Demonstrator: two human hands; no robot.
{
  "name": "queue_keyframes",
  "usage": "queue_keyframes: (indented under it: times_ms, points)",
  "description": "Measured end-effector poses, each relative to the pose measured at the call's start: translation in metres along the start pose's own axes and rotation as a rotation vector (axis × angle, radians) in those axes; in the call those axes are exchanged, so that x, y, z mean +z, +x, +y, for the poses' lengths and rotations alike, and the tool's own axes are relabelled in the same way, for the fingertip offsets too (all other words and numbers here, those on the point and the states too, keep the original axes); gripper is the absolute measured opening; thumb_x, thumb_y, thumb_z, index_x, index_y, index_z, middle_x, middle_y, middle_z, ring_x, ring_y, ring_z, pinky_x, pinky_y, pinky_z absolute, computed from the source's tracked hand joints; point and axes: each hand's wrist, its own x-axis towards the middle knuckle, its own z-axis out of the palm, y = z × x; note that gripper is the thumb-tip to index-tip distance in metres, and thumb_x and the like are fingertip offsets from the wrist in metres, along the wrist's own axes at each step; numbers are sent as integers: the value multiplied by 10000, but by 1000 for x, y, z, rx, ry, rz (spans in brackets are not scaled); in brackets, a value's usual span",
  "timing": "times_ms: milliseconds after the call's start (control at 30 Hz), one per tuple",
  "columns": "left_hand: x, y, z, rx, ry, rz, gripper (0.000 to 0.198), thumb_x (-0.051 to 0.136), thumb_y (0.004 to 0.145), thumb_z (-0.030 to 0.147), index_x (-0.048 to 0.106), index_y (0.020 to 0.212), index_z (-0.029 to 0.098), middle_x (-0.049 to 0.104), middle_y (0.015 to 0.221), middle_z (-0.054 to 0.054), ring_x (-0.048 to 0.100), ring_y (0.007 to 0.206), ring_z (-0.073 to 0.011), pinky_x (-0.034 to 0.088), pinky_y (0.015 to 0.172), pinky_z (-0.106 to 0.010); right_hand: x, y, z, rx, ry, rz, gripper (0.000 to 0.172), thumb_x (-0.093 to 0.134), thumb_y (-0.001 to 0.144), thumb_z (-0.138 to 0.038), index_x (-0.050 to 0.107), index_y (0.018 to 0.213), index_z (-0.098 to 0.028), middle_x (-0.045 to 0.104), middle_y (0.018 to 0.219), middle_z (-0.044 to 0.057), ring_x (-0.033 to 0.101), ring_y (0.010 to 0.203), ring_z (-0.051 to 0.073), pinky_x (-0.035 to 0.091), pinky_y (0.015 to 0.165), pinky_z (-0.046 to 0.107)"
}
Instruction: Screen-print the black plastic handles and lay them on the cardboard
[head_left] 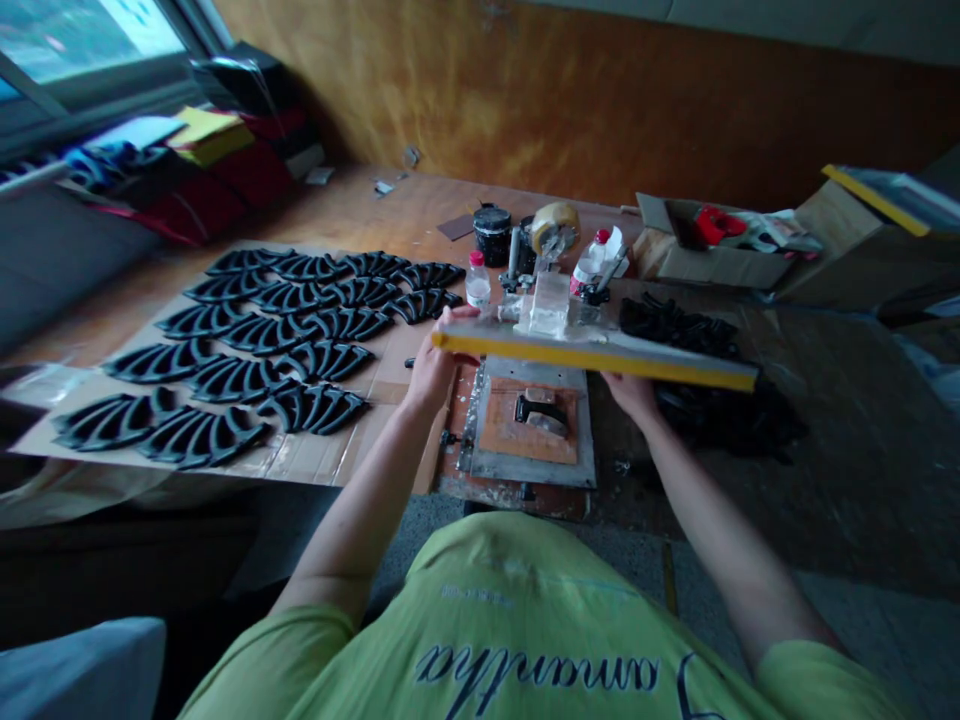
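A screen printing frame point(600, 357) with a yellow front edge is tilted up, seen almost edge-on. My left hand point(438, 362) is closed round its left end, thumb on top. My right hand point(628, 390) is at the underside right of the middle; its fingers are partly hidden by the frame. Beneath the frame lies a grey base plate point(480, 462) with a brown pad point(504, 440) on it. One small curved black plastic part point(546, 417) sits on that pad. Behind the frame is a clear, tape-wrapped block point(551, 303) between metal clamp posts.
Several black fan-shaped parts point(225, 372) lie in rows on cardboard point(315, 458) to the left. A dark pile of parts point(720, 415) is at the right. Bottles with red caps point(478, 280), a black tub point(492, 236), a tape roll point(555, 228) and an open carton point(712, 262) stand behind.
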Motion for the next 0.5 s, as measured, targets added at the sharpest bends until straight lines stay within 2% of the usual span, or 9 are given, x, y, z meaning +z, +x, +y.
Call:
queue_keyframes:
  times_ms: [100, 200, 233, 300, 367, 400, 433, 500]
  points:
    - [12, 28, 17, 54, -7, -4, 605, 360, 919, 689, 613, 1128, 181, 688, 890, -61, 663, 783, -144, 506, 617, -228, 46, -35, -7, -164, -181, -169, 287, 679, 871, -449, 628, 875, -166, 657, 919, 89, 603, 911, 231, 475, 842, 346]
    - [19, 27, 10, 67, -26, 86, 589, 366, 920, 686, 569, 1181, 199, 691, 890, -51, 659, 763, -129, 499, 607, -213, 76, -56, -26, -262, -380, -201, 233, 672, 896, -378, 575, 836, -176, 631, 941, 106, 565, 958, 246, 453, 838, 343]
    - [21, 17, 0, 45, -30, 109, 586, 391, 910, 691, 561, 1182, 200, 691, 879, -48, 654, 743, -126, 493, 595, -207, 80, -59, -32, -248, -397, -188, 212, 641, 921, -348, 555, 824, -181, 626, 905, 101, 561, 924, 239, 448, 807, 329]
    - [26, -13, -26, -116, -4, 30, 615, 471, 858, 720, 579, 1124, 176, 691, 822, -57, 645, 689, -138, 482, 553, -211, 82, -66, -46, -195, -371, -132, 186, 565, 968, -316, 530, 835, -191, 618, 843, 90, 554, 863, 229, 435, 757, 308]
    - [33, -50, -57, -420, 55, -211, 669, 557, 771, 764, 608, 1016, 144, 688, 757, -81, 650, 654, -175, 481, 509, -236, 82, -76, -63, -168, -310, -59, 181, 501, 998, -323, 526, 867, -199, 613, 836, 88, 549, 866, 238, 433, 760, 315]
    - [38, -67, -71, -536, 50, -283, 685, 569, 746, 780, 605, 998, 145, 693, 777, -91, 667, 685, -199, 494, 512, -251, 82, -83, -73, -185, -278, -38, 183, 480, 1005, -325, 530, 881, -201, 614, 859, 94, 546, 897, 247, 437, 783, 327]
    - [42, -81, -83, -602, 18, -304, 679, 570, 739, 784, 596, 981, 150, 696, 803, -94, 679, 722, -212, 516, 536, -266, 84, -89, -84, -226, -246, -40, 183, 470, 1008, -322, 537, 890, -200, 615, 888, 101, 542, 933, 256, 439, 812, 339]
    - [46, -96, -101, -651, -54, -228, 631, 568, 760, 760, 573, 977, 168, 699, 861, -87, 688, 763, -212, 543, 578, -284, 85, -99, -100, -354, -169, -119, 160, 483, 1004, -304, 567, 930, -190, 621, 954, 109, 534, 997, 255, 441, 872, 347]
